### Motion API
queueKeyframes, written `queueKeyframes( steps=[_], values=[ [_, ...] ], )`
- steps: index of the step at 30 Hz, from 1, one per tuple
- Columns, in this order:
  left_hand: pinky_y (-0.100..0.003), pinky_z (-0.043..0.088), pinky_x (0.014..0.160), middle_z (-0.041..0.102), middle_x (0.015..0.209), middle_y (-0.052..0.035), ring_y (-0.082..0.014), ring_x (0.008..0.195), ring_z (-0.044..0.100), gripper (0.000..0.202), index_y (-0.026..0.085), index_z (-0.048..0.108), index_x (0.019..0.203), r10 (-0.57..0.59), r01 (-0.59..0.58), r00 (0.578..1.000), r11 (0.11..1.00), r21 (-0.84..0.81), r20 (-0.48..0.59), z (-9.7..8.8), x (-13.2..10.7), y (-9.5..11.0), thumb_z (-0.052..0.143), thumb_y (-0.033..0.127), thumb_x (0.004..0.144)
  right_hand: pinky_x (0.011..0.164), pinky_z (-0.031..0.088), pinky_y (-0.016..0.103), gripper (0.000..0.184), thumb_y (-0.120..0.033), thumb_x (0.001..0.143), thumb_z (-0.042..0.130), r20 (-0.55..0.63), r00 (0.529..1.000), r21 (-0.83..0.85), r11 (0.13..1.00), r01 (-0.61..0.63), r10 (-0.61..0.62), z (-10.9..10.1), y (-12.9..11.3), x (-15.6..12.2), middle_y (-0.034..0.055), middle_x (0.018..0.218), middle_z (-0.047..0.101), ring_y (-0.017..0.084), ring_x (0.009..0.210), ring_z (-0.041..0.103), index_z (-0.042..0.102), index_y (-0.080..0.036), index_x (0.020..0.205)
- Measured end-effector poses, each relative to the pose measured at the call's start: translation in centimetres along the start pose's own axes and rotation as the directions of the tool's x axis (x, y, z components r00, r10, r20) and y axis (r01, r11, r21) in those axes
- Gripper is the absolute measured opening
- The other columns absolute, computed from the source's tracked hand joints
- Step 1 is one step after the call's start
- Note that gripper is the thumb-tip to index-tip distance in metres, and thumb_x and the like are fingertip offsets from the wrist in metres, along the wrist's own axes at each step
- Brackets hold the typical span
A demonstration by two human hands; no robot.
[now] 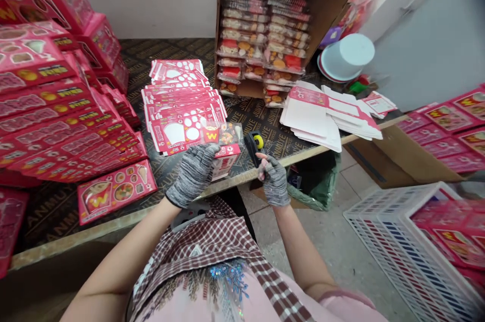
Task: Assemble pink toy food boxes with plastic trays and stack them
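My left hand (pixel 195 173), in a grey knit glove, is closed round a small pink box (pixel 226 160) at the table's front edge. A clear packet (pixel 229 132) with printed pieces shows just behind the box's top. To the right, a black tape dispenser (pixel 250 148) with a yellow core stands tilted near the edge. My right hand (pixel 275 178), in a matching glove with bare fingertips, has its fingers curled together against the dispenser's near end. Whatever lies between those fingertips is too small to make out.
Flat pink cut-out cartons (pixel 182 105) lie behind my left hand. Finished pink boxes (pixel 49 110) are stacked at left. An upright brown carton (pixel 291 24) holds bagged packets. White-backed cartons (pixel 314 120) lie right. A lined bin (pixel 318 185) and white crate (pixel 394 231) stand below.
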State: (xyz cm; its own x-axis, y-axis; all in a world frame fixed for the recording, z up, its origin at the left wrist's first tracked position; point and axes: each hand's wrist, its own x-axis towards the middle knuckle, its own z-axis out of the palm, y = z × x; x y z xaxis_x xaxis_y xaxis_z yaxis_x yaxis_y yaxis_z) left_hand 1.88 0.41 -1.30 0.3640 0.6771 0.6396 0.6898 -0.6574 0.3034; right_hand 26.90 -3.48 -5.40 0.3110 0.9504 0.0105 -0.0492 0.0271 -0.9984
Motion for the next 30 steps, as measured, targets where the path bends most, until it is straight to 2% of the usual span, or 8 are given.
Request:
queueKeyframes(
  steps=[3,7,12,17,20,23,26,30],
  values=[
    [-0.041,0.054,0.094,0.072,0.114,-0.011,-0.0258,0.105,0.068,0.035,0.02,0.061,0.122,0.019,-0.019,1.0,1.0,-0.01,0.0,-0.2,0.0,0.1,0.053,0.015,0.088,0.044,0.021,0.024,0.044,-0.048,0.082,0.066,0.392,0.915,0.208,0.96,-0.189,0.095,3.8,-4.1,-1.6,-0.0097,0.041,0.041,0.007,0.037,0.027,0.074,-0.015,0.11],
    [-0.039,0.056,0.091,0.072,0.112,-0.0113,-0.0243,0.104,0.069,0.027,0.019,0.063,0.115,0.07,-0.07,0.997,0.997,-0.016,-0.007,-0.7,0.2,0.4,0.051,0.016,0.091,0.043,0.019,0.024,0.047,-0.047,0.079,0.069,0.576,0.804,0.295,0.88,-0.373,0.147,6.7,-5.7,-1.9,-0.0108,0.035,0.035,0.007,0.035,0.023,0.076,-0.012,0.107],
    [-0.041,0.055,0.092,0.072,0.116,-0.0112,-0.0244,0.109,0.068,0.03,0.021,0.065,0.117,0.093,-0.091,0.993,0.995,-0.029,0.074,-1.3,0.3,0.4,0.05,0.015,0.092,0.041,0.017,0.025,0.041,-0.048,0.078,0.068,0.628,0.745,0.327,0.792,-0.515,0.225,7.2,-4.9,-1.4,-0.0108,0.033,0.031,0.007,0.035,0.018,0.078,-0.013,0.098],
    [-0.04,0.055,0.086,0.072,0.118,-0.0139,-0.0251,0.105,0.068,0.03,0.02,0.069,0.118,0.194,-0.197,0.979,0.979,0.045,0.06,-1.7,0.8,0.7,0.049,0.022,0.095,0.04,0.02,0.023,0.03,-0.046,0.074,0.072,0.633,0.736,0.365,0.745,-0.558,0.241,7.1,-5.0,-1.4,-0.0108,0.033,0.034,0.007,0.034,0.021,0.074,-0.017,0.082],
    [-0.039,0.054,0.083,0.074,0.109,-0.0123,-0.0243,0.097,0.069,0.026,0.02,0.074,0.105,0.144,-0.14,0.989,0.986,0.093,-0.027,-1.1,1.3,1.3,0.054,0.033,0.095,0.04,0.023,0.022,0.028,-0.045,0.075,0.073,0.624,0.746,0.367,0.755,-0.543,0.233,7.2,-4.4,-1.2,-0.0094,0.034,0.037,0.006,0.034,0.027,0.066,-0.018,0.067],
    [-0.035,0.052,0.076,0.075,0.095,-0.0093,-0.0221,0.085,0.069,0.023,0.02,0.075,0.087,0.059,-0.048,0.995,0.991,0.124,-0.081,-0.2,1.6,1.6,0.06,0.036,0.092,0.036,0.023,0.02,0.027,-0.041,0.072,0.075,0.603,0.762,0.325,0.8,-0.504,0.235,7.3,-2.9,-0.8,-0.0072,0.037,0.047,0.006,0.031,0.031,0.061,-0.018,0.064],
    [-0.035,0.051,0.074,0.076,0.09,-0.0081,-0.0221,0.082,0.069,0.017,0.021,0.075,0.083,0.042,-0.038,0.999,0.991,0.126,-0.03,0.4,1.4,1.6,0.063,0.032,0.089,0.034,0.023,0.019,0.024,-0.038,0.069,0.076,0.635,0.72,0.274,0.789,-0.55,0.281,6.8,-1.3,-0.5,-0.0057,0.043,0.057,0.004,0.03,0.031,0.063,-0.018,0.072],
    [-0.037,0.052,0.076,0.077,0.096,-0.0098,-0.0237,0.087,0.07,0.013,0.02,0.075,0.091,0.133,-0.131,0.991,0.974,0.183,0.006,0.5,1.0,1.2,0.064,0.025,0.087,0.035,0.025,0.018,0.021,-0.034,0.068,0.077,0.652,0.653,0.224,0.726,-0.651,0.385,6.3,1.9,-1.2,-0.0036,0.054,0.063,0.006,0.037,0.04,0.064,-0.019,0.076]
  ],
)
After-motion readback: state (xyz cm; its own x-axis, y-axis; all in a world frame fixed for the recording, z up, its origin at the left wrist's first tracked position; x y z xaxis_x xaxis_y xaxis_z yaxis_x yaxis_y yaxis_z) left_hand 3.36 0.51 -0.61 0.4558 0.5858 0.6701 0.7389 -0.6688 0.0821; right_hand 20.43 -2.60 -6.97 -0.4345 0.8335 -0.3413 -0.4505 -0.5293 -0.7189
